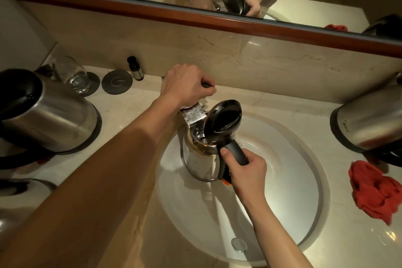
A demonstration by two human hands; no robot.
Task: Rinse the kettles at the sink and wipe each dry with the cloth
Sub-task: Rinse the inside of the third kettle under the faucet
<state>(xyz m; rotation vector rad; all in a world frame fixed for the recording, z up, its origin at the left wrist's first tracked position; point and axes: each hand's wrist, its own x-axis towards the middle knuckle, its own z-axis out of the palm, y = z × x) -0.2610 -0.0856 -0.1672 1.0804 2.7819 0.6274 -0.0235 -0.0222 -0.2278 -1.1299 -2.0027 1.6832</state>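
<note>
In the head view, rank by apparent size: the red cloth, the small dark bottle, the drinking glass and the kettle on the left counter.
1. kettle on the left counter, though nearness to the camera enlarges it
2. red cloth
3. drinking glass
4. small dark bottle

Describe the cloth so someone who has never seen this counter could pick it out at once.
Start at the round white sink set in the marble counter and look just to its right. There lies the cloth, crumpled in a heap in front of a steel kettle. It is the only red, soft thing among the metal kettles and glassware.
</note>
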